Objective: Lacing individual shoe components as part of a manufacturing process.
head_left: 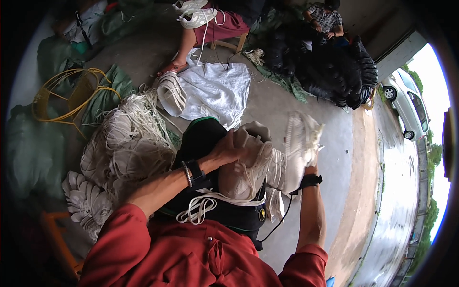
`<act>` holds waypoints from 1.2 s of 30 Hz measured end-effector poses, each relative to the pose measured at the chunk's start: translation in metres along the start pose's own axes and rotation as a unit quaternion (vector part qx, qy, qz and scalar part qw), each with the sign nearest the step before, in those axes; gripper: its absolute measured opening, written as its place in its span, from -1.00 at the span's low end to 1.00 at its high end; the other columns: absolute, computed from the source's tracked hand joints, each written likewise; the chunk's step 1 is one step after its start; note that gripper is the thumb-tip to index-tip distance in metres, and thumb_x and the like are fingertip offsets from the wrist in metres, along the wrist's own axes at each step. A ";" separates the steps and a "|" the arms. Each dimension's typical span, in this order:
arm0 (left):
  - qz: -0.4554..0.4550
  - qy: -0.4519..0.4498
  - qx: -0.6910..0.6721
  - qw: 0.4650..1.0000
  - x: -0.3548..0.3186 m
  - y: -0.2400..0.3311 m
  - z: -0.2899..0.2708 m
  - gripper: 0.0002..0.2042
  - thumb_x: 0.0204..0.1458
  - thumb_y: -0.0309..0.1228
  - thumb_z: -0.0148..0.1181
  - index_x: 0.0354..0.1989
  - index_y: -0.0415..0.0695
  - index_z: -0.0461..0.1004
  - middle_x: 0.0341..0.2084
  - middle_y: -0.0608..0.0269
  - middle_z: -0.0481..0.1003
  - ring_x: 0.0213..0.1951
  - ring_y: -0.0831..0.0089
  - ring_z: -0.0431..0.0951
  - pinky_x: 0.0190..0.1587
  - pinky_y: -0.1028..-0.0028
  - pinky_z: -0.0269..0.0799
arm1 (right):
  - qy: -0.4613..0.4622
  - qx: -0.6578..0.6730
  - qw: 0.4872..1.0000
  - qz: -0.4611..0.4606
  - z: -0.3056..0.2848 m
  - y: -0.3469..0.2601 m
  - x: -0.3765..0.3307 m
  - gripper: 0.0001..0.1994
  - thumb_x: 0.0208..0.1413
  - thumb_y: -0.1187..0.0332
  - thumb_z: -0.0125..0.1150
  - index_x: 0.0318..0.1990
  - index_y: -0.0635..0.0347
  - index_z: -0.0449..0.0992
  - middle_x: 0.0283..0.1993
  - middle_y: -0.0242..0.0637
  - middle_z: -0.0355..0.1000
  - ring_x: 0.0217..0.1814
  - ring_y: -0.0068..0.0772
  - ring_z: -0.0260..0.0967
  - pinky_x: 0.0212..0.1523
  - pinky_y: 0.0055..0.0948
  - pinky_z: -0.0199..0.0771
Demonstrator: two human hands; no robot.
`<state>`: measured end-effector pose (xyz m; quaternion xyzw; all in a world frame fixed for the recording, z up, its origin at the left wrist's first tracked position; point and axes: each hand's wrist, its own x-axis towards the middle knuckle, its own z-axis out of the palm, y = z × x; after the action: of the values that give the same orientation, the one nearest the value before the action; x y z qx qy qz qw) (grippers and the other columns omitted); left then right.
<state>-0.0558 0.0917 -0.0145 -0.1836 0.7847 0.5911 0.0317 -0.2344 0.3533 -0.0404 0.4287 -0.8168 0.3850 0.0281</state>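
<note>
A seated worker's left hand (228, 149) clamps a cream shoe upper (248, 165) on the lap while the right hand (306, 160) grips another (best kept taut, cords untangled).

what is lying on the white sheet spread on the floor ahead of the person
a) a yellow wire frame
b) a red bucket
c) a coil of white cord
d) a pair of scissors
c: a coil of white cord rests on the left edge of the white sheet, while the yellow wire frame sits apart, further left on the green sacks.
</note>
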 end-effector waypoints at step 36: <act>0.136 0.211 0.158 0.955 -0.003 0.002 0.039 -0.38 0.04 -0.08 -0.04 0.17 -0.24 0.01 -0.22 -0.20 0.34 -0.22 -0.08 0.40 -0.25 0.02 0.34 | -0.014 0.356 0.899 0.255 0.021 -0.106 0.074 -0.39 0.15 -0.08 -0.13 0.17 0.23 0.18 0.11 -0.18 0.26 0.13 -0.32 0.20 0.10 -0.38 0.14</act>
<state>-0.0600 0.1293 -0.0232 -0.1890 0.8744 0.4062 -0.1867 -0.1984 0.2540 0.0362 0.1927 -0.7067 0.6382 -0.2369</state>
